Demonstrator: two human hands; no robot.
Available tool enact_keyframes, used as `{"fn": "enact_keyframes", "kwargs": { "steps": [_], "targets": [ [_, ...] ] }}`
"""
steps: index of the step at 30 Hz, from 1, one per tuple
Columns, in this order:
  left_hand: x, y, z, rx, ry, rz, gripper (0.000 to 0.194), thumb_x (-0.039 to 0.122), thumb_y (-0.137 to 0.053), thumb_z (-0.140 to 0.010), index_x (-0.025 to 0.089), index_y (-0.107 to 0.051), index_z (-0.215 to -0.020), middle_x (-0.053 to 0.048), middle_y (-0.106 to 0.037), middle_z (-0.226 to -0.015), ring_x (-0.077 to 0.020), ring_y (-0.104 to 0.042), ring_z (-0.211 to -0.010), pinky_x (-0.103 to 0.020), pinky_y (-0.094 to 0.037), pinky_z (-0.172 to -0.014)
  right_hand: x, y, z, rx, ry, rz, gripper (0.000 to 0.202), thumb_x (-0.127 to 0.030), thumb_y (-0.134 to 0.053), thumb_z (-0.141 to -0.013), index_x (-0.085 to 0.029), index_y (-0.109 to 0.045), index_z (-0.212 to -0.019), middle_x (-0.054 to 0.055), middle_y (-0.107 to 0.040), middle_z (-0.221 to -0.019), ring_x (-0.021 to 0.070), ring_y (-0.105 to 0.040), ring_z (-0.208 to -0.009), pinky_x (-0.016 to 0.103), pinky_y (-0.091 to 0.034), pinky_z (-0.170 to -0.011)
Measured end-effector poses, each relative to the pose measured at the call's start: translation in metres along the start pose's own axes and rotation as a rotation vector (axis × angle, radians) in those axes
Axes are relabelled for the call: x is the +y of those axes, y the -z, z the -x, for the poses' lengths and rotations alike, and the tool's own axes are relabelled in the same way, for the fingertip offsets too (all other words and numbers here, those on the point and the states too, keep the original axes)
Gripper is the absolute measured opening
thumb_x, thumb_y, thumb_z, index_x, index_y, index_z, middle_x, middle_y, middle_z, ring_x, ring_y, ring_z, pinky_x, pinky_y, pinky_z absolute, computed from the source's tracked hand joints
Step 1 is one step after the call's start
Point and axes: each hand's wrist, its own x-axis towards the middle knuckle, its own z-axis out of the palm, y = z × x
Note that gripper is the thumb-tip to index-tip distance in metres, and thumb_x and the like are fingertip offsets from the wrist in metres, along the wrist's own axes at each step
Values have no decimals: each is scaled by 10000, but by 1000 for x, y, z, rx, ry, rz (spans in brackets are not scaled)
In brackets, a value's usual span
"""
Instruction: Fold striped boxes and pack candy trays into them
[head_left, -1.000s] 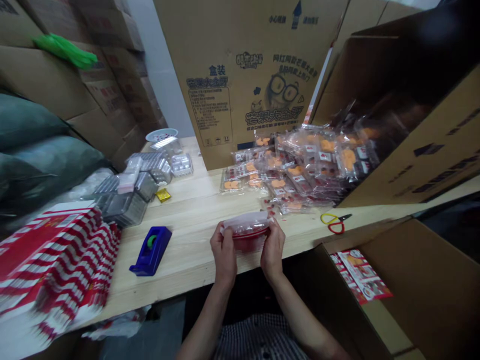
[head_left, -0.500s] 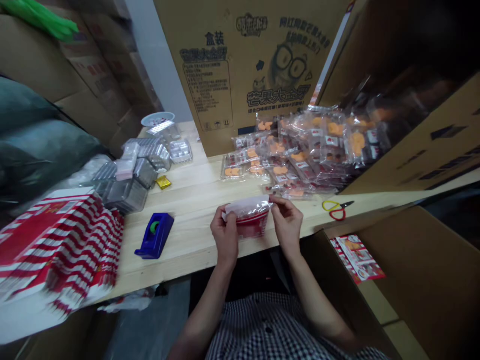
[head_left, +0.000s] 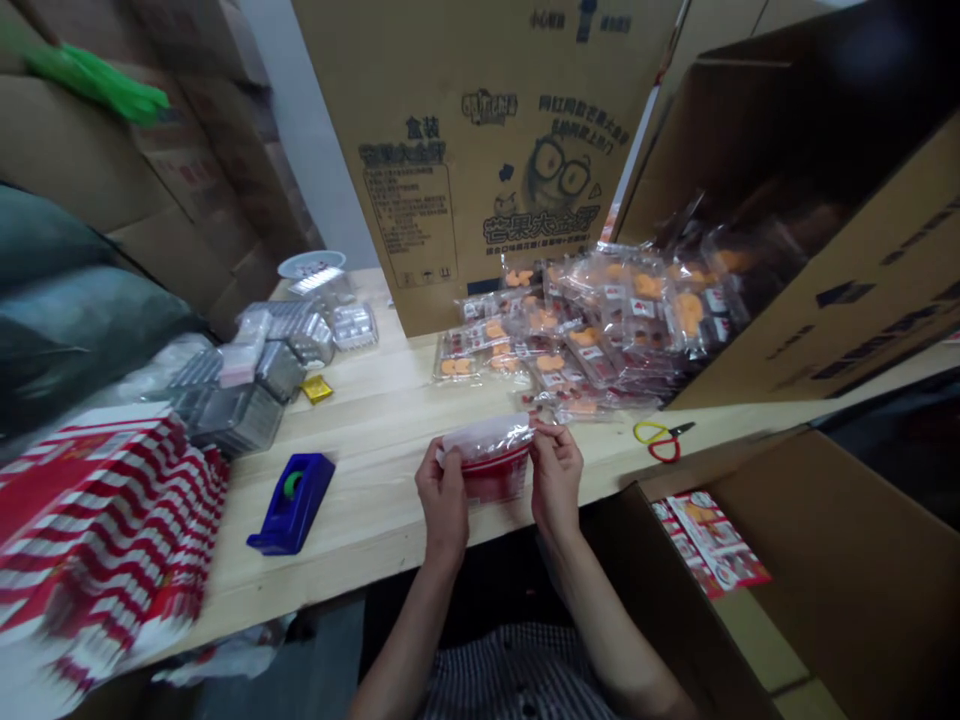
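Observation:
Between my hands is a red plastic pouch (head_left: 495, 476) with a clear and whitish top edge, held over the table's front edge. My left hand (head_left: 444, 500) pinches its upper left corner, thumb in front. The upper right corner is pinched by my right hand (head_left: 556, 478), fingers curled. Beyond the pouch lies a heap of clear packets (head_left: 589, 335) with orange pieces inside. To the left of my hands a blue tape dispenser (head_left: 294, 505) with a green roll rests on the wooden table (head_left: 360, 480).
Striped red-and-white folded cartons (head_left: 127, 520) are stacked at the left, with clear plastic trays (head_left: 244, 405) behind them. Scissors (head_left: 664, 440) lie at the right. An open cardboard box (head_left: 862, 540) holds printed cards (head_left: 712, 540). A tall carton (head_left: 465, 60) stands behind.
My right hand has moved slightly closer to my left, and the pouch is still between them. The whole scene sits lower and a little further left in the view.

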Motion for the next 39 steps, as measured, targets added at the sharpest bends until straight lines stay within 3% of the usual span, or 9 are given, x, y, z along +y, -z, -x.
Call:
{"fn": "enact_keyframes", "kwargs": {
  "steps": [3, 6, 11, 17, 21, 27, 34, 36, 39],
  "targets": [
    [-1, -1, -1, -11, 7, 20, 108, 273, -581, -861, 182, -571, -805, 44, -506, -700, -102, -438, -616, -190, -416, -566, 4, 0, -3, 5, -93, -71, 247, -300, -773, -716, -216, -650, -913, -9, -706, -861, 132, -627, -731, 262, -469, -717],
    [-2, -1, -1, -22, -9, 29, 101, 267, -586, -856, 183, -570, -803, 41, -512, -705, -104, -447, -621, -193, -424, -576, 6, -1, -4, -48, -88, -69, 318, -353, -762, -737, -227, -654, -1008, -3, -692, -895, 144, -629, -777, 277, -476, -737],
    [-4, 1, -1, -28, 13, 20, 122, 291, -586, -870, 182, -565, -820, 34, -538, -736, -101, -471, -642, -188, -434, -603, 4, -3, 1, -77, -21, -12, 231, -368, -755, -765, -218, -649, -906, -14, -653, -885, 130, -593, -781, 255, -461, -736],
    [-7, -2, -7, -32, 40, 70, 116, 275, -632, -835, 176, -572, -840, 37, -566, -738, -94, -494, -636, -183, -435, -604, 4, -5, 6, -67, -65, 40, 303, -317, -739, -738, -222, -632, -1005, -28, -655, -781, 131, -568, -639, 249, -455, -629],
    [-3, 0, -8, -39, 30, 67, 158, 315, -672, -831, 174, -609, -865, 32, -614, -749, -98, -541, -652, -197, -460, -645, 6, -5, 4, -102, -87, 46, 179, -317, -696, -752, -198, -647, -876, -9, -687, -803, 155, -596, -702, 275, -482, -690],
    [2, 12, -3, -23, 41, 141, 315, 357, -650, -870, 165, -704, -1114, -63, -733, -1074, -189, -660, -1004, -287, -497, -909, 7, -4, 1, -119, -79, 68, 157, -310, -713, -744, -195, -670, -842, -30, -685, -774, 139, -586, -696, 253, -471, -695],
    [8, 21, -3, -78, -28, 18, 421, 394, -572, -929, 212, -640, -1303, -60, -614, -1379, -222, -532, -1300, -325, -388, -1102, 8, -15, 13, -162, -100, 62, 111, -288, -688, -796, -200, -656, -855, -28, -693, -788, 125, -587, -663, 244, -470, -681],
    [11, 24, -6, -110, -18, 80, 400, 397, -531, -946, 181, -672, -1251, -78, -642, -1336, -231, -551, -1276, -338, -395, -1093, 10, -15, 14, -186, -76, 104, 122, -309, -679, -813, -203, -658, -870, -29, -692, -799, 132, -591, -692, 241, -470, -690],
    [12, 27, -10, -124, 60, 218, 297, 331, -604, -885, 144, -722, -1084, -84, -732, -1117, -227, -664, -1034, -323, -491, -920, 12, -12, 9, -281, -56, 190, 170, -368, -644, -849, -216, -666, -923, -15, -706, -859, 158, -618, -776, 255, -483, -732]
  ]
}}
